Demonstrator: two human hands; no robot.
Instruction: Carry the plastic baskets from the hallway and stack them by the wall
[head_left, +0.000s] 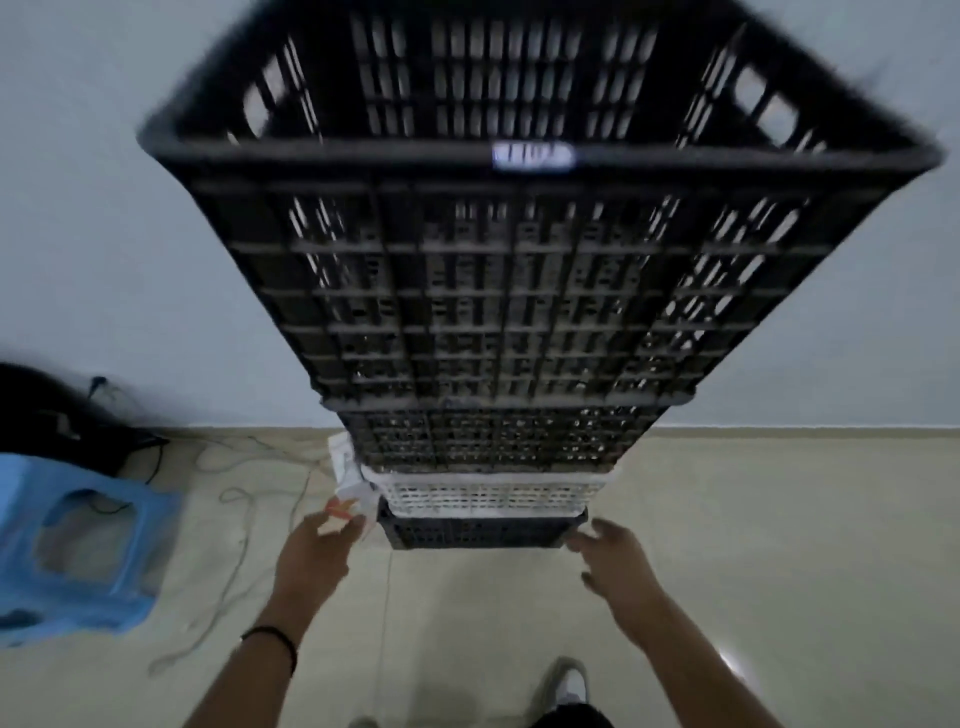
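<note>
I look down on a tall stack of plastic baskets (519, 312) that stands on the tiled floor (727, 545) against the pale wall (104, 208). The top basket (535, 156) is black, with slotted sides and a small white label (532, 156) on its near rim. Under it I see more black baskets, then one white basket (488, 493) near the bottom, and a black bottom basket (478, 532) on the floor. The picture is blurred, so I cannot count the baskets exactly.

My left hand (317, 551) is low at the left corner of the stack, beside the bottom basket. The fingers are loosely curled near some white paper or plastic with an orange spot (348, 488) that hangs at this corner. I cannot tell if the hand grips it or only touches it. A dark band (275, 636) is on the left wrist.

My right hand (613, 561) is at the right corner of the bottom basket, open, with fingers spread. The fingertips are very near the basket, but it holds nothing.

On the left stands a blue plastic stool (78, 561), behind it something black (52, 410), and thin cables (234, 499) lie on the floor. My shoe (569, 686) is visible low in the view.
</note>
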